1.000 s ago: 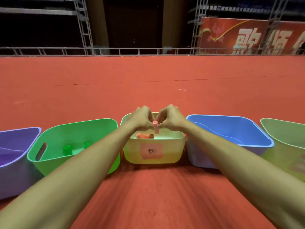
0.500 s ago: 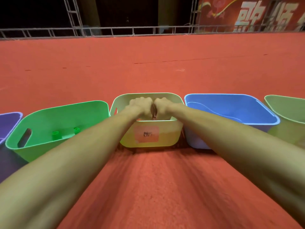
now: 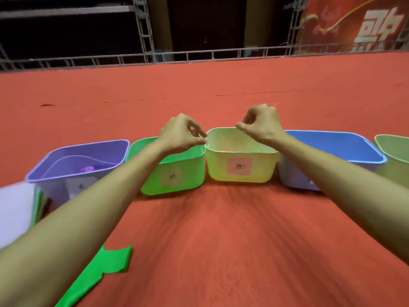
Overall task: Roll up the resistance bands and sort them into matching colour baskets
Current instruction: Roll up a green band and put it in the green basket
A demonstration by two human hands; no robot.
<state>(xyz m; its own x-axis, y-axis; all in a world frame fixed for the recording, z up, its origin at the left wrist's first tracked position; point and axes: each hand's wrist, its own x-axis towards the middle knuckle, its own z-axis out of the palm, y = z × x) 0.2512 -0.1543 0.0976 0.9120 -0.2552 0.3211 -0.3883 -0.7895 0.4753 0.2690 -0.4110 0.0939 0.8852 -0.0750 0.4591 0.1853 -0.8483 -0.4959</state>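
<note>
Five baskets stand in a row on the red floor: purple [image 3: 99, 151], green [image 3: 194, 173], yellow [image 3: 217, 169] with a pink label, blue [image 3: 332, 147] and pale green [image 3: 396, 147]. My left hand [image 3: 181, 134] and my right hand [image 3: 261, 125] hover apart above the yellow basket's rim, fingers loosely curled and holding nothing. The inside of the yellow basket is mostly hidden by its front wall. A small purple roll [image 3: 87, 169] lies in the purple basket. A flat, unrolled green band [image 3: 99, 269] lies on the floor near my left forearm.
A white sheet-like object [image 3: 13, 209] lies at the left edge beside the purple basket. Red floor stretches beyond the baskets to a metal railing [image 3: 199, 56] and a red banner [image 3: 354, 25] at the back.
My hands held an orange roll together over the yellow basket, lowered it inside, then let go, rose and parted. The view swung left, showing the purple basket and the green band.
</note>
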